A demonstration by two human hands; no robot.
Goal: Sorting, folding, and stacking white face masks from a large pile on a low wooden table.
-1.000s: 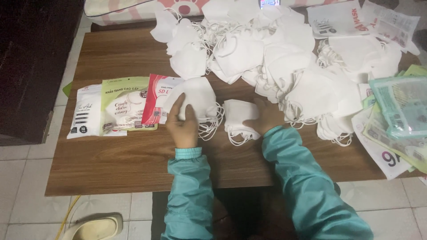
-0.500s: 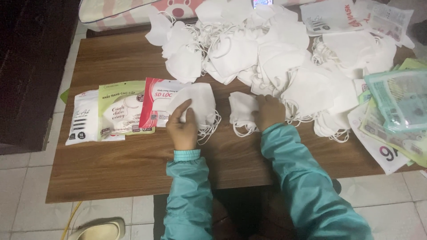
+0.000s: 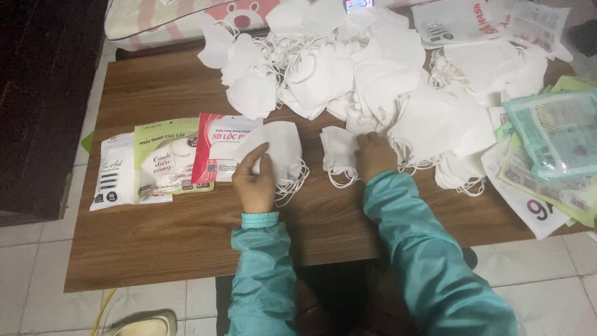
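Note:
My left hand holds a small stack of folded white face masks by its lower left edge, over a red and white mask packet. Ear loops hang from the stack's right side. My right hand rests on another folded white mask at the near edge of a big heap of loose white masks. Both arms wear teal sleeves. All this lies on a brown wooden table.
A green packet and a white packet lie left of the red one. Clear and green packets pile at the table's right edge, more printed bags at the back. A pink striped cushion lies behind; a shoe is on the tiled floor.
My right hand moved right from the single folded mask to the near edge of the heap. My left hand shifted its grip on the mask stack; the view tilted slightly.

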